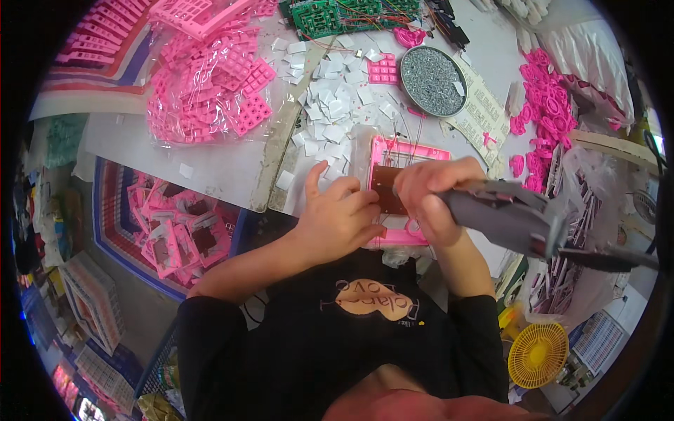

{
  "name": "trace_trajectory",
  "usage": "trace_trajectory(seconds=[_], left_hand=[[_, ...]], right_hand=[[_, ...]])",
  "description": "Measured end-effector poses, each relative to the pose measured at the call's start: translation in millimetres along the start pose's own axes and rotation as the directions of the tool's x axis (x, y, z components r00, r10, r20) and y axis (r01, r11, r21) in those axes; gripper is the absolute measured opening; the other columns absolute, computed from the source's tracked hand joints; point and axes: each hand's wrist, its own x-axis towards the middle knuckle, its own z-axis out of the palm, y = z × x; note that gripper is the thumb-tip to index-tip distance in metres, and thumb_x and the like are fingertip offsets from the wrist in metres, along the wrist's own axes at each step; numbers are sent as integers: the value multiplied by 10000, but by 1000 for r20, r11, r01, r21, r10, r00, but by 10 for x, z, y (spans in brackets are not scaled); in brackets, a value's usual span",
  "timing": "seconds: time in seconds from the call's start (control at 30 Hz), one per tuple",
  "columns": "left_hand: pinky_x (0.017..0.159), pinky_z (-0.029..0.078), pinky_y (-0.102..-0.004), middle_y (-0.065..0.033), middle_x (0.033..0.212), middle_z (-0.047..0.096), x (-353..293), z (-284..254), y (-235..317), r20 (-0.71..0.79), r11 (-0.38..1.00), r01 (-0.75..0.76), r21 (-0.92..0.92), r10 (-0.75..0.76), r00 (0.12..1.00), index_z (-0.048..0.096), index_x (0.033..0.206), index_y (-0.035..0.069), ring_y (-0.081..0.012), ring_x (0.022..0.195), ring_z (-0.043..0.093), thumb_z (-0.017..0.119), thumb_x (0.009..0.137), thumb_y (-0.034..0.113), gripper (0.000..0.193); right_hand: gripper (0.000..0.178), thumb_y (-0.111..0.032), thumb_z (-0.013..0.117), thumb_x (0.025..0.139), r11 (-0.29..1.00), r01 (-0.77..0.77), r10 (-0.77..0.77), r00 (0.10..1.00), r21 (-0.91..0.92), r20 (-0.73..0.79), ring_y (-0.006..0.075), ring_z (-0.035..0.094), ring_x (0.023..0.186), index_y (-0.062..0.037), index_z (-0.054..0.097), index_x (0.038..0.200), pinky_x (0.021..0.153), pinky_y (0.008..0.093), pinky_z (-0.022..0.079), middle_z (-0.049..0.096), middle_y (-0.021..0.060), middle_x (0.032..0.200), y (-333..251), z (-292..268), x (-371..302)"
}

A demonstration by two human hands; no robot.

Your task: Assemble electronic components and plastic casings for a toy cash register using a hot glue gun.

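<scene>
In front of my chest lies a pink plastic housing (414, 150) with a brown circuit board (388, 188) in it and thin wires rising from its far end. My left hand (342, 214) grips the housing's left edge, fingers bent against it and one finger sticking up. Wrapped around a dark grey power screwdriver (495, 219) is my right hand (439, 193), over the right part of the board. The screwdriver's body points out to the right; its tip is hidden by my fingers. White square pieces (328, 112) lie scattered just beyond my left hand.
A round dish of small metal screws (433, 81) and a pink keypad (382, 69) stand beyond the housing. Bagged pink parts (210, 84) lie far left, green circuit boards (330, 17) at the back, pink rings (544, 119) at right. A blue-rimmed basket (105, 231) holds pink housings.
</scene>
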Motion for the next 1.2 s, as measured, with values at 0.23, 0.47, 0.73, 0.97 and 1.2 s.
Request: trace_trajectory(seconds=[0.23,0.47,0.73,0.97,1.2], left_hand=[[1074,200,-637,64,1066,623,-67,79,-3,-49,999,-2,54,5,999,738,934,179,-170,1034,557,781,749,306,229],[1092,211,-633,69,1062,596,-92,79,3,-32,998,19,57,-17,999,735,956,185,-156,1052,538,768,763,326,241],[1087,221,-642,66,1087,596,-111,108,-2,-46,997,22,69,-19,999,732,952,185,-160,1070,536,755,775,322,225],[1068,238,-628,24,1100,606,-119,7,23,43,997,15,-82,-11,999,720,975,194,-209,1091,559,762,766,274,228],[1004,325,-522,14,1023,618,-232,183,84,68,955,-286,-74,291,954,704,951,192,-184,992,587,788,738,193,229]], right_hand=[[243,-125,652,938,999,-20,22,997,-35,70,134,480,520,-108,423,1018,560,338,445,526,40,634,161,-19,40],[221,-43,640,916,996,26,-13,989,-86,149,156,531,590,-75,441,1006,564,323,452,544,67,700,169,-24,59],[216,-47,642,928,983,-13,51,978,-185,202,154,496,544,-77,430,959,536,336,437,508,56,659,160,-29,63],[262,-83,689,910,988,11,12,990,-156,140,155,500,532,-73,447,1011,530,328,434,523,48,639,196,-158,71],[584,-5,671,879,952,-37,18,998,-304,-65,225,621,816,-93,420,1399,755,381,511,627,91,913,-237,-287,111]])
